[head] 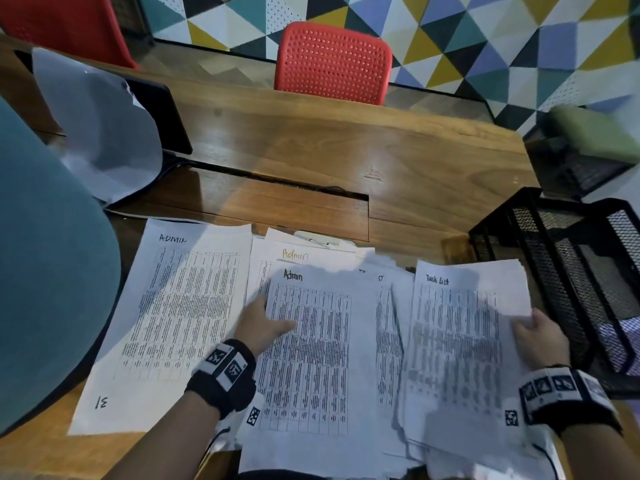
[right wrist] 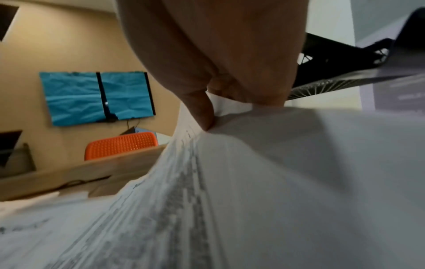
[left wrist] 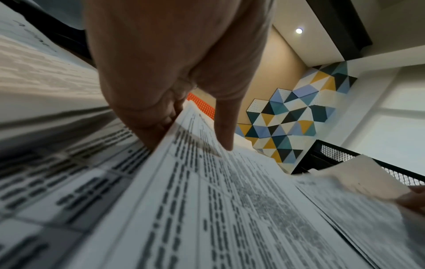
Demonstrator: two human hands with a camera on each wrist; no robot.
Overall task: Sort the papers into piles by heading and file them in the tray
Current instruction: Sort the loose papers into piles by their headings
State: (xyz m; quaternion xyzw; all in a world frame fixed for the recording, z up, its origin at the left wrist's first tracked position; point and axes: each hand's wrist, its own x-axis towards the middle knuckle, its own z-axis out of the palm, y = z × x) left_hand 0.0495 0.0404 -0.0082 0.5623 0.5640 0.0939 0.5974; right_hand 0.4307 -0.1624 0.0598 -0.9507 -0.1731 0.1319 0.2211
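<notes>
Printed sheets lie fanned out on the wooden table (head: 381,150). A sheet headed "ADMIN" (head: 180,306) lies flat at the left. My left hand (head: 273,317) pinches the left edge of a middle sheet headed "Admin" (head: 311,358), thumb (left wrist: 224,127) on top and fingers beneath. Another "Admin" sheet (head: 294,254) with an orange heading peeks out behind it. My right hand (head: 533,327) grips the right edge of a raised "Task List" sheet (head: 460,341), thumb (right wrist: 202,111) pressing its top. The black mesh tray (head: 554,254) stands just right of that hand.
A dark monitor (head: 166,116) draped with a blank sheet stands at the back left. A big teal rounded object (head: 45,271) fills the left edge. A red chair (head: 332,60) faces the table's far side. A cable slot (head: 277,181) crosses the tabletop.
</notes>
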